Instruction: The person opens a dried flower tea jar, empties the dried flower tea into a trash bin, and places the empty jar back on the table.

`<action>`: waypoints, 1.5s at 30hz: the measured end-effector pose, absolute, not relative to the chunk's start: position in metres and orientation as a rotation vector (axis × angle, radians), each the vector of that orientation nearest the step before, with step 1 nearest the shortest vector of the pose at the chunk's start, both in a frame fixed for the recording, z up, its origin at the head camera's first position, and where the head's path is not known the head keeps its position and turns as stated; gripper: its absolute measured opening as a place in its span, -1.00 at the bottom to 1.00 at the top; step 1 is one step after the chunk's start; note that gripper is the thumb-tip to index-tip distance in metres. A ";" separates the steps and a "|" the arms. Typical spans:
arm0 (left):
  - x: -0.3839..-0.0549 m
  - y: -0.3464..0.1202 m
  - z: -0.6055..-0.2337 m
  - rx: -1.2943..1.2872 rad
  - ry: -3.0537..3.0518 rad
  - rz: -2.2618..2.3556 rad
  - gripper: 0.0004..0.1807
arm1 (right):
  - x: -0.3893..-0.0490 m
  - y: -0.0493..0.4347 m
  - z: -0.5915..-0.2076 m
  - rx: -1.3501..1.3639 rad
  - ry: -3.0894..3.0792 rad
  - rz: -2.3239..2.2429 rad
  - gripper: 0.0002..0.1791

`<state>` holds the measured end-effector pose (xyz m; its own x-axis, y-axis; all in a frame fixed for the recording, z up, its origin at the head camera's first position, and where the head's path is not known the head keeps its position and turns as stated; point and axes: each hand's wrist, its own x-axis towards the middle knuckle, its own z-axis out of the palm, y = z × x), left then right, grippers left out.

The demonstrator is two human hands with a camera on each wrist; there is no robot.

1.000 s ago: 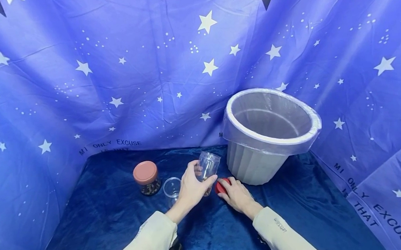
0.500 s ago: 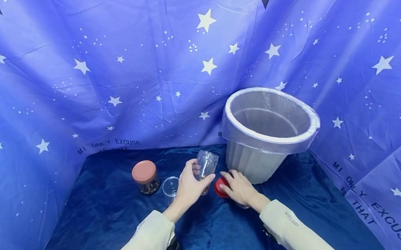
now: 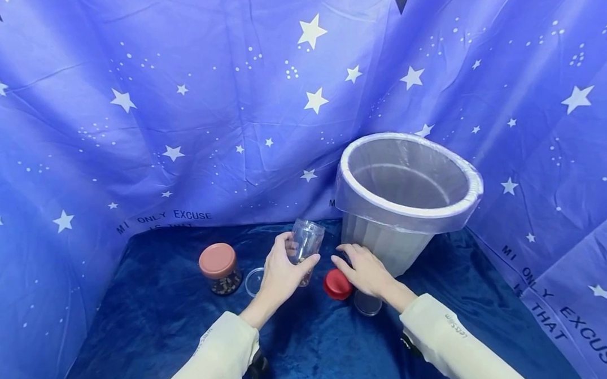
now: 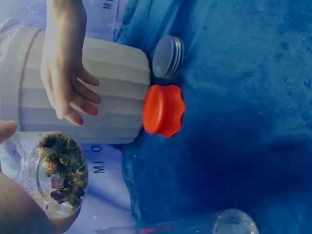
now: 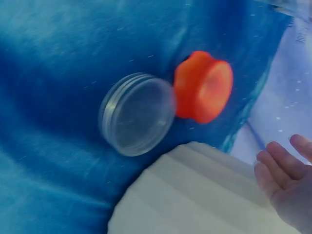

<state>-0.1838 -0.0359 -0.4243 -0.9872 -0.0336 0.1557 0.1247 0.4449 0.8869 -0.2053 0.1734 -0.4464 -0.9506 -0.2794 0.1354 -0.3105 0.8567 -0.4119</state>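
My left hand (image 3: 280, 274) grips a clear plastic jar (image 3: 308, 239), lidless and tilted. Dried flower buds (image 4: 62, 168) lie at its bottom, seen in the left wrist view. My right hand (image 3: 369, 272) holds nothing, its fingers relaxed in the air just above and beyond a red scalloped lid (image 3: 337, 284). On the cloth beside that lid, toward me, lies a clear round screw lid (image 3: 368, 303). Another clear jar (image 3: 254, 282) stands left of my left hand, partly hidden by the wrist.
A grey ribbed bin (image 3: 387, 245) lined with a clear bag stands behind my right hand. At the left is a jar with an orange-pink lid (image 3: 218, 261) and dark pieces inside. Dark blue velvet cloth (image 3: 137, 332) covers the table; a starry curtain (image 3: 238, 102) surrounds it.
My right hand has let go of the red lid and lifted away, uncovering the clear lid. My left hand has moved the jar slightly left and away from me.
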 end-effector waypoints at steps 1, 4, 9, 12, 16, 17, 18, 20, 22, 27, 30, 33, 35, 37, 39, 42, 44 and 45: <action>-0.185 -0.037 -0.423 -0.072 -2.543 -1.582 -0.21 | -0.205 0.172 -0.443 0.464 -2.949 0.702 -0.51; -0.187 -0.039 -0.420 -0.075 -2.541 -1.577 -0.20 | -0.205 0.170 -0.434 0.445 -2.929 0.775 -0.50; -0.190 -0.042 -0.415 -0.067 -2.540 -1.553 -0.20 | -0.202 0.165 -0.415 0.469 -2.878 0.880 -0.52; -0.191 -0.044 -0.413 -0.060 -2.544 -1.539 -0.20 | -0.199 0.162 -0.403 0.503 -2.840 0.928 -0.55; -0.192 -0.046 -0.412 -0.052 -2.553 -1.524 -0.19 | -0.196 0.157 -0.389 0.557 -2.791 0.946 -0.61; -0.192 -0.046 -0.411 -0.052 -2.557 -1.523 -0.18 | -0.196 0.156 -0.386 0.571 -2.782 0.936 -0.62; -0.192 -0.046 -0.411 -0.050 -2.560 -1.521 -0.18 | -0.196 0.156 -0.383 0.586 -2.774 0.924 -0.63; -0.193 -0.047 -0.411 -0.050 -2.565 -1.518 -0.18 | -0.195 0.154 -0.377 0.613 -2.763 0.900 -0.64; -0.194 -0.048 -0.410 -0.053 -2.574 -1.509 -0.19 | -0.194 0.153 -0.371 0.634 -2.758 0.866 -0.63; -0.197 -0.052 -0.406 -0.077 -2.582 -1.486 -0.19 | -0.194 0.152 -0.354 0.687 -2.752 0.785 -0.60; -0.199 -0.055 -0.401 -0.089 -2.589 -1.485 -0.18 | -0.196 0.152 -0.341 0.712 -2.752 0.771 -0.59; -0.200 -0.060 -0.396 -0.091 -2.605 -1.485 -0.17 | -0.198 0.152 -0.328 0.747 -2.730 0.757 -0.63; -0.201 -0.063 -0.392 -0.091 -2.603 -1.492 -0.16 | -0.201 0.153 -0.320 0.768 -2.702 0.740 -0.66; -0.203 -0.066 -0.389 -0.090 -2.604 -1.502 -0.16 | -0.203 0.155 -0.312 0.779 -2.678 0.726 -0.69; -0.204 -0.068 -0.387 -0.089 -2.605 -1.513 -0.15 | -0.206 0.158 -0.306 0.769 -2.660 0.720 -0.70; -0.205 -0.072 -0.383 -0.087 -2.611 -1.525 -0.16 | -0.209 0.164 -0.297 0.739 -2.640 0.720 -0.73; -0.206 -0.074 -0.380 -0.088 -2.613 -1.529 -0.16 | -0.211 0.168 -0.292 0.724 -2.618 0.712 -0.75; -0.207 -0.075 -0.379 -0.089 -2.614 -1.529 -0.16 | -0.212 0.170 -0.289 0.722 -2.605 0.711 -0.76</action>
